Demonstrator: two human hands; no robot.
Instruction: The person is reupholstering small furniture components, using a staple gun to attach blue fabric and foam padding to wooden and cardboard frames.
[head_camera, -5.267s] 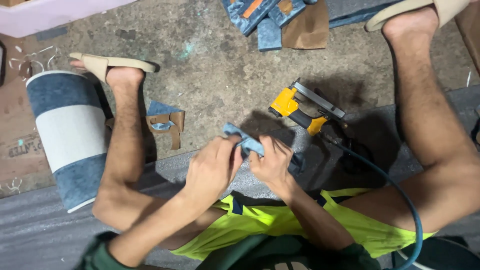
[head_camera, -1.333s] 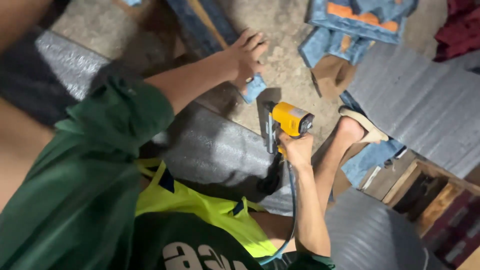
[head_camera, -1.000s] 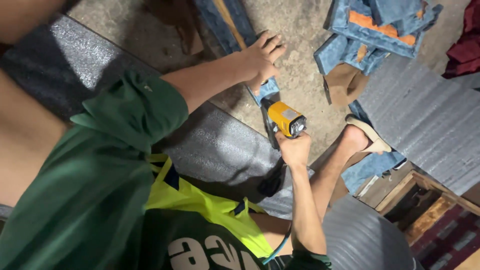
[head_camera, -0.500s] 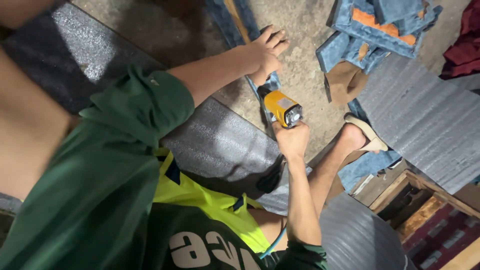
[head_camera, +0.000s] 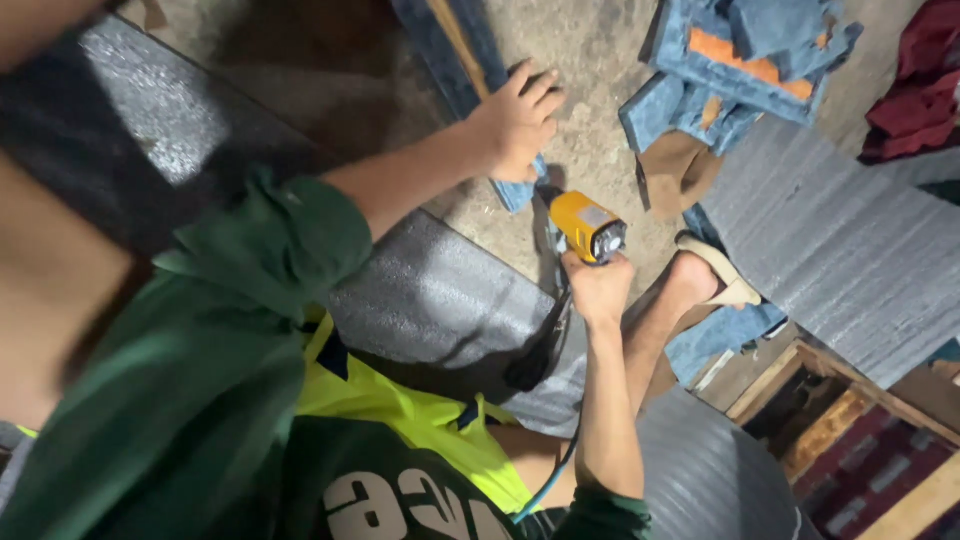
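Dim indoor light with warm cast, glare on the grey foam sheet (head_camera: 150, 110) upper left, dark shadow beneath the stapler (head_camera: 588, 227), near green sleeve (head_camera: 230, 330) blurred, edges soft.

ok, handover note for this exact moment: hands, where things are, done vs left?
Left hand: pressing flat on a denim-covered strip on the concrete floor.
Right hand: gripping the yellow staple gun, nose down beside the left hand at the strip's near end.
Done: cannot tell whether any staples are in.
Left: likely fastening this end. More denim pieces piled beyond.
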